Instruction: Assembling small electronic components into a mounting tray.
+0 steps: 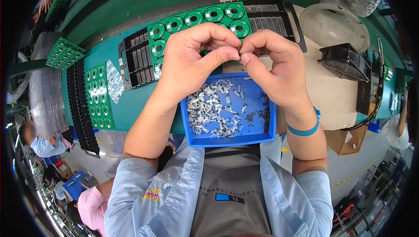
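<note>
Above the far edge of a blue tray (231, 140), my left hand (198, 53) and my right hand (275, 62) meet, thumbs and forefingers pinched together. Whatever sits between the fingertips is too small to make out. Many small clear-and-white parts (205, 110) lie heaped in the tray's left side, with tiny black pieces (257, 115) scattered on its right. Just beyond my hands, a green circuit board panel (192, 18) with round ring-shaped boards rests on a black slotted rack (139, 58). My left hand hides part of that panel.
Left of the rack are another green panel (99, 97), a clear plastic bag (115, 81) and a black slotted strip (78, 101). To the right stand a black fan (345, 62) and a pale round dish (334, 27). Other people sit at the left.
</note>
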A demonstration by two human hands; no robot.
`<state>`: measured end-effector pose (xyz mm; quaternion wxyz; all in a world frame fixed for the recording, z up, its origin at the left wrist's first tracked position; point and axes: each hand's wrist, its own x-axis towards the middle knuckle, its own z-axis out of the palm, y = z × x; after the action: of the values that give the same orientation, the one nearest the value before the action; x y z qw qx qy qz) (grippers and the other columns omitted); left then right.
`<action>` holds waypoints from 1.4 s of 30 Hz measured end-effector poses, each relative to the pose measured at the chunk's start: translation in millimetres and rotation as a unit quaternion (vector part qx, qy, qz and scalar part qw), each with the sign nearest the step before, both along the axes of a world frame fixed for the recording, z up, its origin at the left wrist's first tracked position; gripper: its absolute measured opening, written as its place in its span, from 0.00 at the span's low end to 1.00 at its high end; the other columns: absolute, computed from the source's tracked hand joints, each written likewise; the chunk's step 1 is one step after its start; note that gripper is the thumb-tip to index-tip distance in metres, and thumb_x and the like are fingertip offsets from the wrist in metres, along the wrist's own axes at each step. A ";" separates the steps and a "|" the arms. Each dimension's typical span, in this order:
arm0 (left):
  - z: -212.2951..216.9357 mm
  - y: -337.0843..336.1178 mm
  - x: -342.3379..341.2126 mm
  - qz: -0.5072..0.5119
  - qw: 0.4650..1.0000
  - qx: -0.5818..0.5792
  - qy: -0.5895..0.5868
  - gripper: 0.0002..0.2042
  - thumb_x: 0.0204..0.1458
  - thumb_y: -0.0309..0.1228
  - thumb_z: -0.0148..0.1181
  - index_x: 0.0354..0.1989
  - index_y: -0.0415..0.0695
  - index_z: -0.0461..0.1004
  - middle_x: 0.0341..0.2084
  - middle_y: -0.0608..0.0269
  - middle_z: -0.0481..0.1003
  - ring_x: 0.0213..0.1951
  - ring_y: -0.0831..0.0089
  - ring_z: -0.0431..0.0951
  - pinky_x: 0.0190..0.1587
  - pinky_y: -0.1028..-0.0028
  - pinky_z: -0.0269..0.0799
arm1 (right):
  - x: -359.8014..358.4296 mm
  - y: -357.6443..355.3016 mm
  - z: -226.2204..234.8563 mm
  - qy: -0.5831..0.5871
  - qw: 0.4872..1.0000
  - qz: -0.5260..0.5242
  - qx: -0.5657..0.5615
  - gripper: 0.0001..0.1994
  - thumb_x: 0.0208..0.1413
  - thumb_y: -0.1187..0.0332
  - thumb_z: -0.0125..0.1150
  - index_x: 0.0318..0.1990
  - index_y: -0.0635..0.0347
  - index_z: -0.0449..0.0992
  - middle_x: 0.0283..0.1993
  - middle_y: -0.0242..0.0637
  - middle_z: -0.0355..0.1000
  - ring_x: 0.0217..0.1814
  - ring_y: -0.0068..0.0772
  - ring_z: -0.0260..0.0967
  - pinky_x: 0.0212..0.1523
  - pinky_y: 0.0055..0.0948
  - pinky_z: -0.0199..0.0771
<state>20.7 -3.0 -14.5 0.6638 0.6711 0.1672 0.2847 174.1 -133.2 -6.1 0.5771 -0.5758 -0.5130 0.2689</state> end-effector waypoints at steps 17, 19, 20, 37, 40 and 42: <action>7.8 -6.3 0.7 0.007 0.999 0.048 -0.004 0.10 0.51 0.14 0.70 0.42 0.36 0.83 0.36 0.59 0.84 0.37 0.75 0.81 0.43 0.78 0.78 | 9.9 1.8 -4.8 0.295 0.954 0.046 -0.028 0.02 0.59 0.81 0.65 0.38 0.66 0.82 0.30 0.34 0.77 0.31 0.19 0.70 0.35 0.16 0.72; 5.1 -2.2 0.1 0.012 0.990 0.140 -0.012 0.10 0.51 0.14 0.70 0.41 0.36 0.83 0.36 0.59 0.84 0.36 0.74 0.80 0.42 0.77 0.76 | 10.0 2.8 -5.6 0.284 0.957 0.046 -0.032 0.02 0.60 0.80 0.65 0.38 0.65 0.81 0.30 0.34 0.77 0.31 0.19 0.71 0.35 0.15 0.72; 3.6 0.0 0.3 0.014 0.982 0.186 -0.015 0.10 0.50 0.15 0.70 0.41 0.36 0.83 0.36 0.59 0.84 0.36 0.74 0.79 0.42 0.77 0.76 | 9.9 3.1 -6.1 0.279 0.959 0.047 -0.034 0.02 0.60 0.80 0.65 0.38 0.65 0.81 0.30 0.34 0.77 0.31 0.19 0.71 0.35 0.15 0.73; 24.1 27.7 -18.5 0.176 0.962 0.197 -0.072 0.05 0.54 0.17 0.68 0.38 0.38 0.84 0.32 0.65 0.84 0.31 0.78 0.78 0.38 0.80 0.75 | 3.8 4.6 -1.8 0.231 0.972 0.019 -0.039 0.03 0.65 0.77 0.62 0.43 0.66 0.81 0.35 0.33 0.78 0.34 0.18 0.72 0.38 0.15 0.73; 29.9 53.3 -51.2 0.226 0.954 0.177 -0.086 0.05 0.59 0.18 0.66 0.42 0.36 0.82 0.34 0.61 0.84 0.34 0.76 0.81 0.41 0.80 0.77 | 2.5 1.9 -0.3 0.223 0.974 0.021 -0.042 0.03 0.66 0.77 0.62 0.43 0.66 0.80 0.36 0.32 0.78 0.35 0.18 0.72 0.39 0.16 0.72; 26.3 58.5 -65.4 0.245 0.946 0.204 -0.063 0.06 0.62 0.19 0.64 0.45 0.34 0.81 0.36 0.57 0.83 0.36 0.73 0.83 0.44 0.80 0.78 | -0.4 0.5 -0.1 0.221 0.974 0.015 -0.039 0.04 0.66 0.76 0.62 0.44 0.65 0.80 0.36 0.32 0.78 0.36 0.19 0.71 0.39 0.16 0.72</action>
<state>-44.8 55.5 11.8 0.4315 0.7112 0.2231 0.5082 173.8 -132.7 -6.2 0.6488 -0.5168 -0.3706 0.4179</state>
